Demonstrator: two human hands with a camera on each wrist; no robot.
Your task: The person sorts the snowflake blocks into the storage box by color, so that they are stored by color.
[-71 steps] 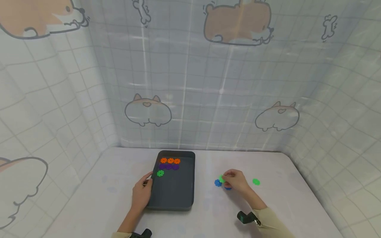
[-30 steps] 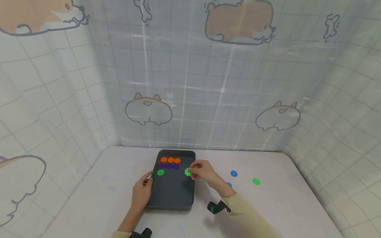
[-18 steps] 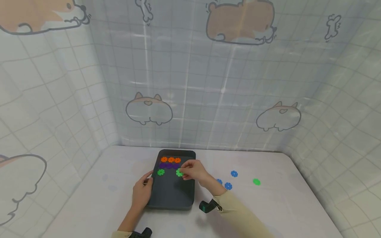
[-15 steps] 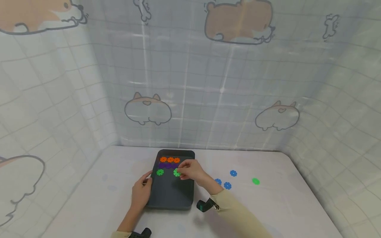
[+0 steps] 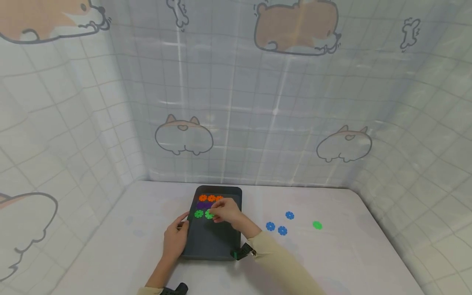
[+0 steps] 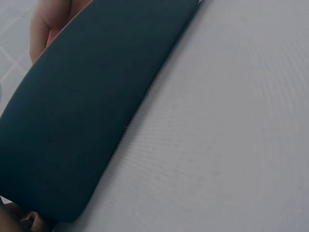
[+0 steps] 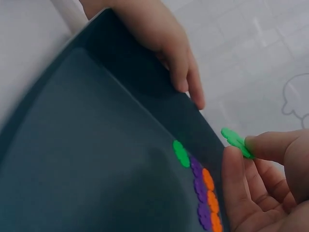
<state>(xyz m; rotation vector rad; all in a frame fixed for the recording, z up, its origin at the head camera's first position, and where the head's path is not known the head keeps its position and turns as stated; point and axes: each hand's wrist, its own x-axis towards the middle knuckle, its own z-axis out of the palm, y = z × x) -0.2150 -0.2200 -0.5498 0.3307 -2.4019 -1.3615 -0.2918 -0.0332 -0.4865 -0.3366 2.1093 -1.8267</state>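
One green flower disc (image 5: 209, 214) is pinched in the fingers of the right hand (image 5: 226, 211), over the tray (image 5: 217, 241), just right of the green disc already laid (image 5: 198, 214). It is tilted in the right wrist view, so to seat it well, it should be turned flat, lined up level with its neighbour and let go low. Lowering it straight down would best avoid nudging the purple discs (image 5: 201, 206) on the far side. The left hand (image 5: 175, 241) rests relaxed fingers at the tray's left rim; steady, light pressure there should suffice to stop it sliding on the desk (image 5: 368, 254).

Harder to tell is the gap beneath the pinched disc. From the head, the right hand covers the right end of the purple row and touches the edge of the orange discs (image 5: 211, 198); the right wrist view shows three of each, the last cut off by the frame. The left wrist view gives mostly the tray's outer side, and no discs.
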